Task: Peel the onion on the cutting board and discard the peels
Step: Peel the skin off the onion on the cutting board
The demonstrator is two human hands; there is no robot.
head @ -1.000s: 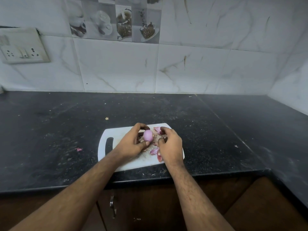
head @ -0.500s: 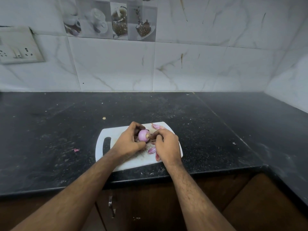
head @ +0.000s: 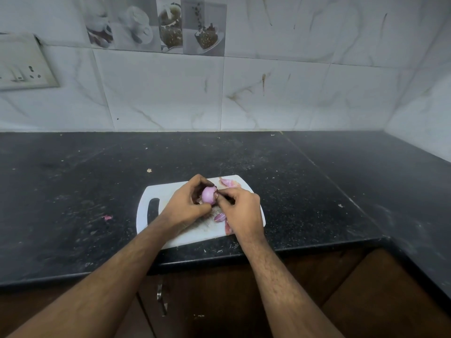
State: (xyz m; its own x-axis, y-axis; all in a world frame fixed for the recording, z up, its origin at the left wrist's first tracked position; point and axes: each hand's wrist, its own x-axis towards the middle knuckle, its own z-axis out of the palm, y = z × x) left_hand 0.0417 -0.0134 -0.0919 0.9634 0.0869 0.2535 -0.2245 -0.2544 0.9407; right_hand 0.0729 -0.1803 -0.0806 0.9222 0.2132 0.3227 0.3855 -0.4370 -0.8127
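Black speckled counter point(head: 305, 172), dusty. Marbled wall tiles point(head: 280, 93) behind; printed cup tiles point(head: 156, 25) above. Switch plate point(head: 22, 64) far left. Metal cabinet handle point(head: 161, 298) under front edge.

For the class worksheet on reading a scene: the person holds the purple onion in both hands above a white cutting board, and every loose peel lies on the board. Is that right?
Not quite. The head view shows one loose peel off the cutting board, on the black counter to its left. The rest stands: left hand and right hand hold the onion over the board.
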